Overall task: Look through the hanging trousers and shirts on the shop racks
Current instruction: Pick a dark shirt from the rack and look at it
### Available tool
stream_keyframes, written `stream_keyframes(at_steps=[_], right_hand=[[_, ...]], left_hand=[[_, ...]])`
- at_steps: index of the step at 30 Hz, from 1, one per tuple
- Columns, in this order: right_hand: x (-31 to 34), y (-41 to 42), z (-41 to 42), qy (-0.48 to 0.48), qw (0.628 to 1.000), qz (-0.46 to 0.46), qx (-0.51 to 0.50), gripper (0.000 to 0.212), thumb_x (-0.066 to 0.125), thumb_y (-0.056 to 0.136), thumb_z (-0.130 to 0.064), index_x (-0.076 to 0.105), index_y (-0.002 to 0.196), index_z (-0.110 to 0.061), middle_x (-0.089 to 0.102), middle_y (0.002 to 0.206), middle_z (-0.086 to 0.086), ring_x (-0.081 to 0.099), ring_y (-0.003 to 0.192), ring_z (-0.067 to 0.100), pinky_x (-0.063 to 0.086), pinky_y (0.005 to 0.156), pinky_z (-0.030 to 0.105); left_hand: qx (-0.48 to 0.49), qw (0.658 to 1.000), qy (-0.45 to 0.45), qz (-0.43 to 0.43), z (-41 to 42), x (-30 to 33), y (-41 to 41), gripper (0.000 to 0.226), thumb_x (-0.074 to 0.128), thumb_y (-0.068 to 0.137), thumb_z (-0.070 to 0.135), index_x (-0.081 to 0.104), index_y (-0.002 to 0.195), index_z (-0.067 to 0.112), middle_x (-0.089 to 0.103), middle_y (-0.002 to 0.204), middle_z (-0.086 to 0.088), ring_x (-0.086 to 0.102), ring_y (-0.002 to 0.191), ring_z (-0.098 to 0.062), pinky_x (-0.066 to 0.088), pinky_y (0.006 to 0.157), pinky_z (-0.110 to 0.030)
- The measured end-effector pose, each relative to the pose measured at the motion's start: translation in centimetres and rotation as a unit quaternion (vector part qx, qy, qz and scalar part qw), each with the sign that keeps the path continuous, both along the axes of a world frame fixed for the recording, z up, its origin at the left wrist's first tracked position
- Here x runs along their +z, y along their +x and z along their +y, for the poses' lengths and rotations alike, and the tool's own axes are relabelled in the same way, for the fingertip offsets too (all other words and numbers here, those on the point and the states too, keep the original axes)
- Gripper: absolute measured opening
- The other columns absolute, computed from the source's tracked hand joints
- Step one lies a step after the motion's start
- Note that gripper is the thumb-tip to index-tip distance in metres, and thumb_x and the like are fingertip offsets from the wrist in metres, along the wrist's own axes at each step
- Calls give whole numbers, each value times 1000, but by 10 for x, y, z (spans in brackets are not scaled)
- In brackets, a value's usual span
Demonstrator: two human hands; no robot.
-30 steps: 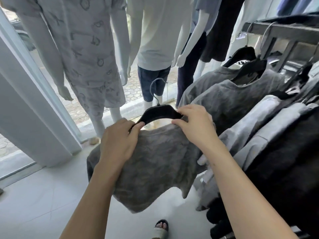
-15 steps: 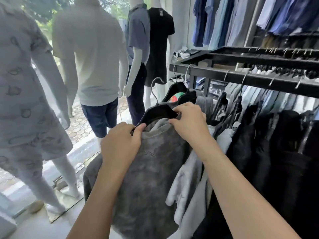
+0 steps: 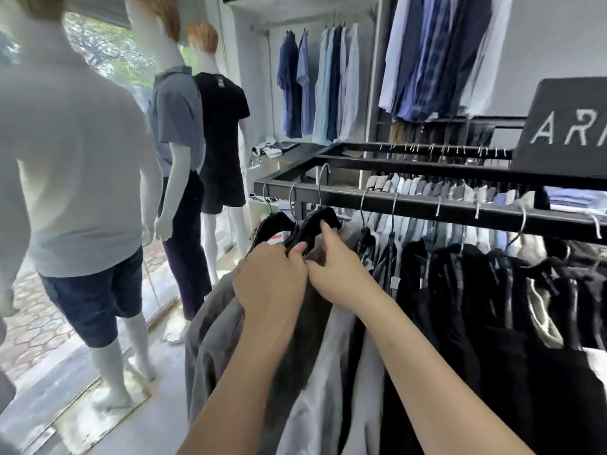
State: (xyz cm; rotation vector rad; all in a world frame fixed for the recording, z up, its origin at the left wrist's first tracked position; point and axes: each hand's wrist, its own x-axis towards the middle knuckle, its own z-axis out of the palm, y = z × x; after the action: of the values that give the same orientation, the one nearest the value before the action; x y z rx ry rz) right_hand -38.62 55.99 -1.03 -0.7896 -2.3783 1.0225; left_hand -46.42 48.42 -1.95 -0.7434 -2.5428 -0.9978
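Black hanger (image 3: 320, 221) with a grey shirt (image 3: 305, 310) is gripped by left hand (image 3: 271, 280) and right hand (image 3: 338, 274), fingers curled, under the rack bar (image 3: 427, 205).

Grey shirt on a black hanger, held up at the near end of the shop rack

The grey shirt (image 3: 216, 326) hangs from a black hanger (image 3: 320, 221) whose metal hook (image 3: 323, 178) rises to the rack's front rail (image 3: 427, 205) at its left end; whether the hook sits on the rail cannot be told. The left hand (image 3: 271, 280) grips the hanger's lower arm and the right hand (image 3: 335, 274) holds its top, one finger laid along it. A second black hanger (image 3: 274, 224) hangs just to the left. To the right, pale grey shirts (image 3: 328, 389) and then dark clothes (image 3: 476, 307) hang packed close along the same rail.
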Motion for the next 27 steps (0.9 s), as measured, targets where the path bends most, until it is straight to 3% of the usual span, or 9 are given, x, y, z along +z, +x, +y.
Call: stream_keyframes(at_steps=[3,6,12,16,19,22,24,27], right_hand=[[1,-6,4,3,1000,-15,-27,74,44,95,-19,6,159,-22,25,161,15,27,147,29,28,117,39],[0,-8,5,13,999,-29,-36,71,41,95,-12,10,159,-19,28,160,16,30,146,29,29,117,35],[-10,-9,-2,59,997,-42,-27,62,39,95,-10,27,156,-16,32,159,7,29,146,22,27,118,31],[-15,-8,-1,62,997,-16,-53,53,49,93,-17,45,146,-18,50,146,2,47,133,17,38,111,29],[-16,-1,0,34,992,71,-95,35,56,90,-14,66,123,-22,67,118,-5,61,107,5,50,95,19],[-13,17,3,68,975,135,-164,24,60,86,-9,75,100,-21,72,92,-9,64,86,2,50,86,15],[-10,30,9,100,961,139,-217,19,62,82,-7,75,91,-18,70,82,-8,62,79,6,48,84,17],[-11,43,15,116,955,105,-251,17,61,82,-8,74,89,-17,67,79,-8,56,71,6,41,74,11]], left_hand=[[-37,999,-8,-12,13,0,-2,46,49,92,52,66,77,12,63,80,-2,64,85,-27,42,64,-32],[-66,997,-4,-35,18,-8,-11,43,52,91,50,57,67,15,58,73,-1,63,82,-29,40,61,-31],[-74,995,0,-68,22,-32,-22,48,53,88,56,55,61,16,61,72,-4,63,77,-29,47,60,-32],[-88,994,6,-67,18,-37,-24,48,54,88,55,59,61,15,60,64,-2,62,71,-27,50,60,-32],[-118,990,65,31,16,-43,-21,28,58,93,37,70,83,14,65,82,-6,61,84,-29,51,70,-40],[-188,946,208,163,10,-47,3,13,62,92,18,69,98,9,62,93,-7,56,88,-27,47,80,-39],[-269,931,224,106,12,-49,25,22,58,90,25,65,107,12,59,100,-3,58,91,-22,48,80,-34],[-329,931,136,-78,21,-60,43,53,61,86,27,47,136,17,53,125,-2,52,116,-19,41,93,-24]])
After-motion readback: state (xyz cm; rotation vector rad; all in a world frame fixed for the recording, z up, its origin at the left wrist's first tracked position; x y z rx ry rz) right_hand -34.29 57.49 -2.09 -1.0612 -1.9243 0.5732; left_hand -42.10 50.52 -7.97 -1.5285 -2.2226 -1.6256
